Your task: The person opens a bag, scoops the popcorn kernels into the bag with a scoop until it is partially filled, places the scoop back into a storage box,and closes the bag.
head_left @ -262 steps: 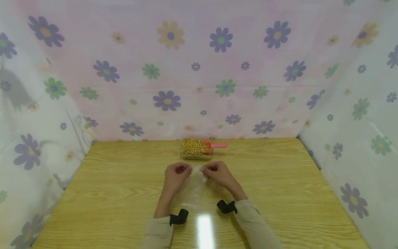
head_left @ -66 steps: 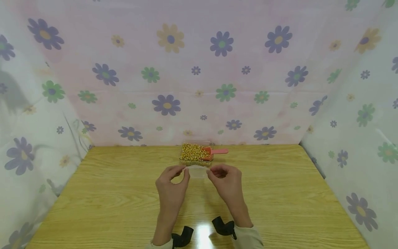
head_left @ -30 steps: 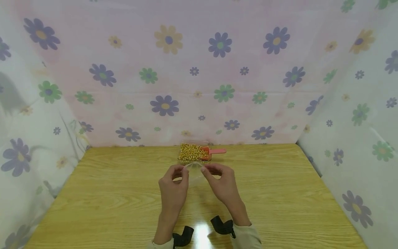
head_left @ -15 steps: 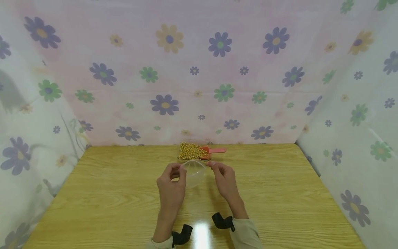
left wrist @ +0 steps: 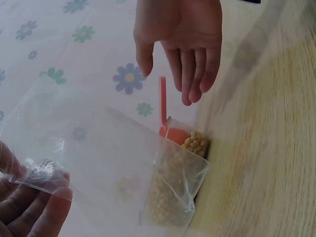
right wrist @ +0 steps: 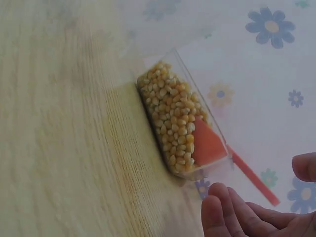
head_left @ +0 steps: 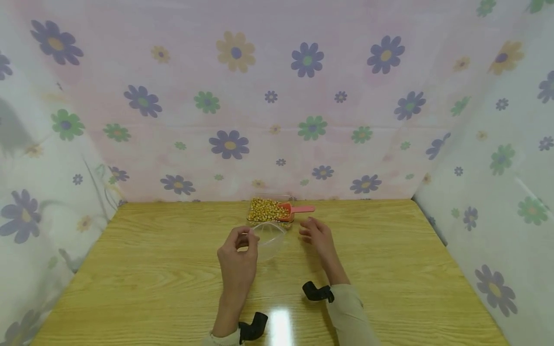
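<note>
My left hand [head_left: 238, 259] pinches the edge of a clear plastic bag [head_left: 270, 242], whose mouth gapes open above the table. In the left wrist view the bag [left wrist: 103, 138] spreads out from the fingertips and looks to contain nothing. My right hand [head_left: 319, 240] is off the bag, fingers loosely extended and holding nothing, just in front of the scoop handle. Beyond the bag stands a clear box [right wrist: 197, 173] of dried corn kernels [right wrist: 170, 113]. A red-pink scoop [right wrist: 210, 143] lies in the corn, its handle jutting out to the right over the rim.
The wood-grain table [head_left: 151, 269] reaches back to a flower-printed curtain [head_left: 277, 105], which also encloses both sides. Black wrist mounts [head_left: 253, 327] sit at both cuffs. A bright reflection shows on the table near its front.
Both hands gripped the bag before, and its mouth has been spread apart. The right hand has let go and moved right toward the scoop handle; the left stays on the bag.
</note>
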Action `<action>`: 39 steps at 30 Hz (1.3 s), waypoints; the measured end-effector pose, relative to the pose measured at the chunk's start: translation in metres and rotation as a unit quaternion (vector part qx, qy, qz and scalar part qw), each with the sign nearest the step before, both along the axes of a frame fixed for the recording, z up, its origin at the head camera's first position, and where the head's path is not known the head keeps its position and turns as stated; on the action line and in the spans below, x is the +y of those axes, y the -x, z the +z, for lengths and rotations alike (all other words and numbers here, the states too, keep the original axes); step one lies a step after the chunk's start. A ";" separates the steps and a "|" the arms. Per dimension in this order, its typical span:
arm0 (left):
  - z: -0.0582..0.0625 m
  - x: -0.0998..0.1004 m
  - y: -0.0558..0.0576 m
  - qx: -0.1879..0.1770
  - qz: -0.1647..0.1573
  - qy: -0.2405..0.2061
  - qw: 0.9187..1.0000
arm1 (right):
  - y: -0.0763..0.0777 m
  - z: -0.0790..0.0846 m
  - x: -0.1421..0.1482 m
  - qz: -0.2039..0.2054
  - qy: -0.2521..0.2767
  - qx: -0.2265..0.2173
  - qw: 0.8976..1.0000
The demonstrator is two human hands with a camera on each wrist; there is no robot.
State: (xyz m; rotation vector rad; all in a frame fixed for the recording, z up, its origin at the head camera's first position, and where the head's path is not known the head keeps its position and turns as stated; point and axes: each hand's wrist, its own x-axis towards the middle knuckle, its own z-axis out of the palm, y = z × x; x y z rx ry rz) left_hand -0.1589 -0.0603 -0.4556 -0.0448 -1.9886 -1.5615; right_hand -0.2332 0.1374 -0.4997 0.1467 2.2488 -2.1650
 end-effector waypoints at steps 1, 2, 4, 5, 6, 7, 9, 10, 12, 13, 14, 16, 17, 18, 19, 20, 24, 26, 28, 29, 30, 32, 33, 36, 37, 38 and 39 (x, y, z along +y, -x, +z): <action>0.000 0.000 0.000 -0.002 0.000 -0.002 1.000 | 0.004 -0.001 0.001 0.000 0.010 -0.010 1.000; 0.000 0.000 0.000 -0.004 0.000 -0.003 1.000 | 0.009 -0.002 0.002 0.001 0.018 -0.020 1.000; 0.000 0.000 0.000 -0.004 0.000 -0.007 1.000 | 0.017 -0.004 0.003 0.005 0.037 -0.034 0.999; 0.000 0.000 -0.001 -0.003 0.000 -0.009 1.000 | 0.020 -0.004 0.004 0.008 0.046 -0.034 0.998; 0.000 0.001 -0.001 -0.002 0.001 -0.011 1.000 | 0.023 -0.005 0.004 0.008 0.055 -0.037 0.998; 0.000 0.001 0.000 -0.001 0.002 -0.013 1.000 | 0.026 -0.005 0.005 0.010 0.062 -0.033 0.997; -0.001 0.001 0.000 0.000 0.001 -0.013 1.000 | 0.030 -0.004 0.006 0.004 0.085 -0.030 0.996; -0.001 0.001 0.000 0.001 0.000 -0.013 1.000 | 0.032 -0.004 0.005 -0.001 0.097 -0.026 0.995; -0.001 0.001 0.000 0.002 -0.002 -0.016 1.000 | 0.036 -0.002 0.005 -0.014 0.115 -0.018 0.993; -0.001 0.001 0.000 0.002 -0.002 -0.017 1.000 | 0.039 -0.002 0.005 -0.020 0.121 -0.011 0.992; -0.001 0.001 0.000 0.004 -0.003 -0.018 1.000 | 0.040 -0.001 0.004 -0.026 0.128 -0.006 0.991; -0.001 0.001 0.000 0.008 -0.001 -0.020 1.000 | 0.044 0.002 0.003 -0.032 0.121 0.011 0.992; -0.001 0.000 0.000 0.010 0.000 -0.021 1.000 | 0.045 0.004 0.002 -0.034 0.112 0.020 0.993; -0.002 0.000 0.000 0.012 0.002 -0.020 1.000 | 0.047 0.006 0.001 -0.036 0.104 0.029 0.994; -0.002 0.000 0.000 0.013 0.004 -0.020 1.000 | 0.048 0.008 0.000 -0.037 0.089 0.038 0.995; -0.002 0.000 0.000 0.013 0.005 -0.019 1.000 | 0.049 0.010 -0.001 -0.037 0.073 0.047 0.996; -0.002 -0.002 0.000 0.010 0.007 -0.019 1.000 | 0.054 0.019 -0.003 -0.030 0.004 0.088 0.996; -0.002 -0.002 0.000 0.007 0.005 -0.022 1.000 | 0.055 0.024 -0.003 -0.027 -0.025 0.104 0.994; -0.001 -0.002 0.000 0.005 0.003 -0.024 1.000 | 0.054 0.029 -0.003 -0.024 -0.043 0.116 0.992; -0.002 -0.002 0.000 0.004 0.002 -0.026 1.000 | 0.054 0.032 -0.003 -0.026 -0.052 0.123 0.991; -0.002 -0.001 -0.001 0.004 0.001 -0.027 1.000 | 0.053 0.035 -0.002 -0.029 -0.060 0.132 0.989; -0.002 -0.001 -0.001 0.004 0.000 -0.027 1.000 | 0.052 0.041 -0.001 -0.036 -0.071 0.150 0.985; -0.002 -0.001 -0.001 0.004 -0.001 -0.026 1.000 | 0.051 0.043 0.000 -0.040 -0.076 0.159 0.984; -0.002 -0.001 -0.001 0.007 -0.001 -0.023 1.000 | 0.050 0.047 0.003 -0.052 -0.076 0.173 0.980; -0.002 -0.001 -0.001 0.009 -0.001 -0.022 1.000 | 0.050 0.048 0.004 -0.054 -0.071 0.172 0.981; -0.002 -0.001 -0.001 0.010 -0.001 -0.022 1.000 | 0.050 0.047 0.004 -0.057 -0.064 0.168 0.982; -0.002 -0.001 -0.001 0.012 -0.001 -0.021 1.000 | 0.050 0.046 0.005 -0.059 -0.054 0.160 0.984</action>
